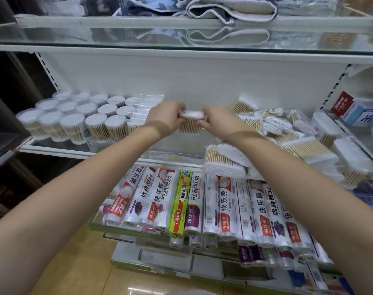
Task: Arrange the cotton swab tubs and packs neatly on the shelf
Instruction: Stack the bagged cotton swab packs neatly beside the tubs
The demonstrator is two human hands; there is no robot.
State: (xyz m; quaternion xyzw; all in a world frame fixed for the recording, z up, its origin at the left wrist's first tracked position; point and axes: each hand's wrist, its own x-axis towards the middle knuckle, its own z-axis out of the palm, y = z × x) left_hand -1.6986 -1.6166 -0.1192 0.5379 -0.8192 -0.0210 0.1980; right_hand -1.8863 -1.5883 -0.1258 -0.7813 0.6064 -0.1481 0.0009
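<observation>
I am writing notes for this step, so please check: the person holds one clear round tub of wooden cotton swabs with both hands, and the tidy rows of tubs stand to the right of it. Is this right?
One detail is wrong. In the head view, the tidy rows of tubs stand to the left of the clear round tub of wooden cotton swabs, not the right. The left hand and right hand do hold it.

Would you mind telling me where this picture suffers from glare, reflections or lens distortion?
Head view: the upper glass shelf mirrors the folded towels; wide-angle distortion bows the shelf edges and stretches both forearms; the right-hand cotton swab packs look soft.
</observation>
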